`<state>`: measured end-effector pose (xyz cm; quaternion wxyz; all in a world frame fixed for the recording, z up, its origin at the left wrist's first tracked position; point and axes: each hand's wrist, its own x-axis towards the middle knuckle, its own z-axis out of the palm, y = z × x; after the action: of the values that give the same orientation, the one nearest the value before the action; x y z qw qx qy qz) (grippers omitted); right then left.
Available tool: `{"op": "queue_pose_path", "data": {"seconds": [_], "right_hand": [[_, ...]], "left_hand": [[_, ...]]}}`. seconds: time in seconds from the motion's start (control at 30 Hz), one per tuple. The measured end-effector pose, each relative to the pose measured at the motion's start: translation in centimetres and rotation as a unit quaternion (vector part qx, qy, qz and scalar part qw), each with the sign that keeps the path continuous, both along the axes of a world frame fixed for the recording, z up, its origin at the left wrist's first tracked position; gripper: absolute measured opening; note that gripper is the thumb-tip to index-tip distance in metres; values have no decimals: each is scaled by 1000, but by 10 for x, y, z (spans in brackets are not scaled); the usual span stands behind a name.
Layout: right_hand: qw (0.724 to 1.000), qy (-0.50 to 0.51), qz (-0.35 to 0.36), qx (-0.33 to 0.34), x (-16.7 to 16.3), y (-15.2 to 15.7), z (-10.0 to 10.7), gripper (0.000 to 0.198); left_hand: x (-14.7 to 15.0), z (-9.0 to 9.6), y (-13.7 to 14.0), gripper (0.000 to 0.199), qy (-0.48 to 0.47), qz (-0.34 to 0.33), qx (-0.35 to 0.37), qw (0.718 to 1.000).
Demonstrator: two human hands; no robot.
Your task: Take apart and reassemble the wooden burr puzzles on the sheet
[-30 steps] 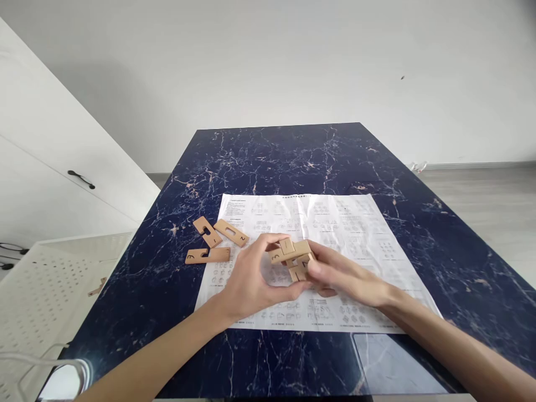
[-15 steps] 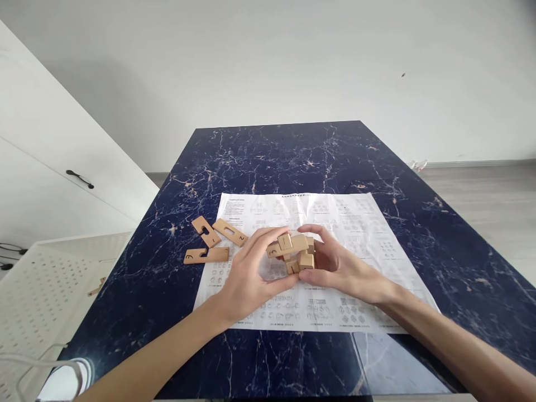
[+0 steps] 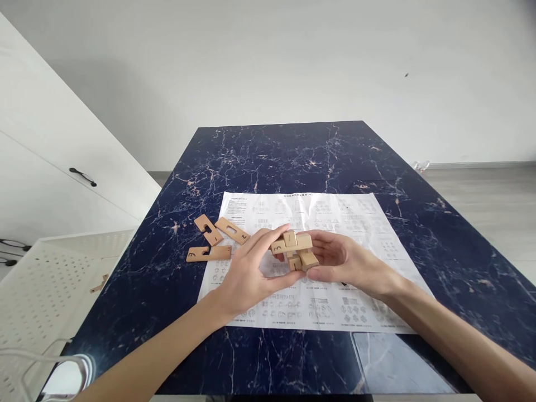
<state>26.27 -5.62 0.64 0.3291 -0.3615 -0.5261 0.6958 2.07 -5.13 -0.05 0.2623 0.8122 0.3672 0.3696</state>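
Between my two hands is a wooden interlocking puzzle (image 3: 295,249), made of several notched blocks, some marked with numbers. My left hand (image 3: 249,273) grips its left side, thumb below and fingers over the top. My right hand (image 3: 335,257) holds its right side, thumb on the lower front block and fingers behind, partly hidden. Left of my left hand lie three flat slotted wooden pieces: one marked 1 (image 3: 213,233), one marked 2 (image 3: 239,233) and one marked 3 (image 3: 216,254). Beneath the puzzle spreads a printed instruction sheet (image 3: 335,223).
The dark blue marbled table (image 3: 268,156) carries everything. A clear sheet or panel (image 3: 393,363) lies at its front edge. To the left stand a white perforated surface (image 3: 42,290), a glowing round lamp (image 3: 67,377) with a cable, and a white cabinet (image 3: 62,128).
The puzzle has turned a little in my hands, its lower right block now angled. My right-hand fingers have moved from above the puzzle to behind it. The view has shifted slightly.
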Motion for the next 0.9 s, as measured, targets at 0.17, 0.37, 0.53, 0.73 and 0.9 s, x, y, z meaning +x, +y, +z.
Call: {"op": "queue_pose_path", "data": {"seconds": [0.17,0.37,0.53,0.73,0.9], "right_hand": [[998,-18,43,36,0,-1,9,46],[997,-31,46,46,-2,-1,9,49],[999,-39,17,25,-3,0,4,55],[999,-22,49,4,-5,-2,4,49],[999,-9,51,-15,-5,-2,-2,66]], "left_hand": [[1,2,0,70,-6,-8,9,1000],[3,6,0,68,-14,-1,-6,1000],[1,5,0,67,6,-21,-23,999],[1,0,-2,73,10,-67,-31,997],[-1,-1,-2,76,16,-94,-16,995]]}}
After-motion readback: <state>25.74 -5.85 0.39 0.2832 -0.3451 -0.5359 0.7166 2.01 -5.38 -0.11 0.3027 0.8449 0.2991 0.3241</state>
